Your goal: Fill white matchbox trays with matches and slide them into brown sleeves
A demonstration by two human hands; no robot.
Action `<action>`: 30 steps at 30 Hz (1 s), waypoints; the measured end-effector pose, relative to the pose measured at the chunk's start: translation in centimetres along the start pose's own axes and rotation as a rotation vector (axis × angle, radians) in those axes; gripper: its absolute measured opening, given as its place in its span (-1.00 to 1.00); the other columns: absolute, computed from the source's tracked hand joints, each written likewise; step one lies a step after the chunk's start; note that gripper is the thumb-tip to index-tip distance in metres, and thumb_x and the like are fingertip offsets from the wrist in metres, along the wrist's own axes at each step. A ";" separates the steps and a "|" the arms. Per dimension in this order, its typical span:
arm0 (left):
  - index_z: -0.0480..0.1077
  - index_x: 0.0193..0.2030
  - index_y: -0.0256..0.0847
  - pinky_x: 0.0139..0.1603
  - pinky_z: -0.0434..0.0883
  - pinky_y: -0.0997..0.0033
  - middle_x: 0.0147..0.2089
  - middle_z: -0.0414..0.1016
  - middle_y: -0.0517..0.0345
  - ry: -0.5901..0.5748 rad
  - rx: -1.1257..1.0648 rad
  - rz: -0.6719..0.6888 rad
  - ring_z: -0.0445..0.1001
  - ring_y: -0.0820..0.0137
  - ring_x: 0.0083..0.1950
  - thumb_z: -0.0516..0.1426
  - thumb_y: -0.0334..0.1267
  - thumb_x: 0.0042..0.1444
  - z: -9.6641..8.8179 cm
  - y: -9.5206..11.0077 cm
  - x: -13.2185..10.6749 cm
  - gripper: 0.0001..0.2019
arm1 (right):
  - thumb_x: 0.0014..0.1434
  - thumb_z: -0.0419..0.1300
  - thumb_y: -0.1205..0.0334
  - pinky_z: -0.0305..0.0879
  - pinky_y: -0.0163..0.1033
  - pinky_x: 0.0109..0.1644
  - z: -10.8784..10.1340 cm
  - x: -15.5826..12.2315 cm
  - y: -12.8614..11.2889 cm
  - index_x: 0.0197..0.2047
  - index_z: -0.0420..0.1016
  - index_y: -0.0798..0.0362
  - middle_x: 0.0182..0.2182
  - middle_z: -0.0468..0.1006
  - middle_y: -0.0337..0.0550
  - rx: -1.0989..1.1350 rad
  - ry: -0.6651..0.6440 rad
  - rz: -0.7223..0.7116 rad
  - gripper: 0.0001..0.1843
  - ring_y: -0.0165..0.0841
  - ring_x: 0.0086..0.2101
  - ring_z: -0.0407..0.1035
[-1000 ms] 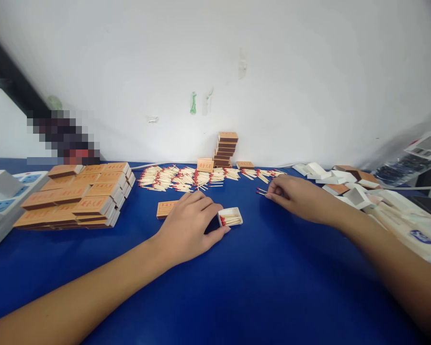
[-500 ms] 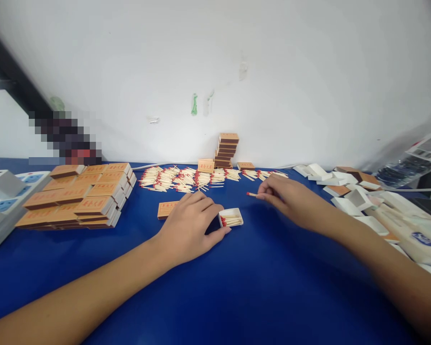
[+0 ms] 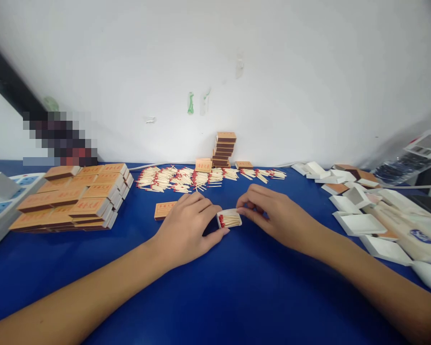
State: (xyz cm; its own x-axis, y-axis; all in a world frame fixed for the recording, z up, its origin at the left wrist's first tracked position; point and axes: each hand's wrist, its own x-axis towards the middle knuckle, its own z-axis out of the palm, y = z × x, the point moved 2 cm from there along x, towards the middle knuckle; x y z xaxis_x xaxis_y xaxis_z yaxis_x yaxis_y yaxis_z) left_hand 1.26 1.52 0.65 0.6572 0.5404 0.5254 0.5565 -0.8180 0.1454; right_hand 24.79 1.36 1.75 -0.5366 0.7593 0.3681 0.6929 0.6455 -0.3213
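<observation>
A white matchbox tray [image 3: 229,225] with red-headed matches [image 3: 230,220] inside lies on the blue tabletop. My left hand [image 3: 190,227] grips the tray's left end, thumb along the near side and fingers at the back. At the tray's right end my right hand [image 3: 269,211] has thumb and forefinger pinched together on a match whose head end lies in the tray; the fingertips largely hide it. Partly covered by my left hand is a closed orange matchbox [image 3: 164,210]. Behind both hands spread loose matches [image 3: 177,179].
Closed matchboxes [image 3: 89,191] are stacked at left, beside a grey case with blue compartments [image 3: 7,206]. A leaning column of matchboxes [image 3: 224,148] stands by the wall. At right lie white trays [image 3: 362,224], orange sleeves and a soft plastic pack [image 3: 405,230].
My right hand has moved left and slightly down, carrying a match from beside the tray to its right end. My left hand keeps its grip on the tray. The view has shifted slightly.
</observation>
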 end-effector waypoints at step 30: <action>0.57 0.04 -0.25 0.06 0.51 0.03 -0.09 0.67 0.00 0.007 -0.005 -0.006 0.57 0.12 -0.02 0.30 -0.09 0.36 0.2 -0.2 -0.1 -0.73 | 0.36 0.13 0.01 0.27 -0.11 -0.25 -1.6 -0.2 10.3 -0.26 0.53 -0.01 -0.32 0.57 -0.05 -0.148 0.011 0.389 -0.72 -0.20 -0.35 0.41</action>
State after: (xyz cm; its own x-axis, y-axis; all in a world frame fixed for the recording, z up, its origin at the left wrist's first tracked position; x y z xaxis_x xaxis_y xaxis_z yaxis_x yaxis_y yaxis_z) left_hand 1.18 1.65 0.45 0.6502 0.5438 0.5306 0.5575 -0.8160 0.1530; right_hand 32.77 7.75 -0.25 -0.2162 0.9429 0.2534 0.9051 0.2909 -0.3102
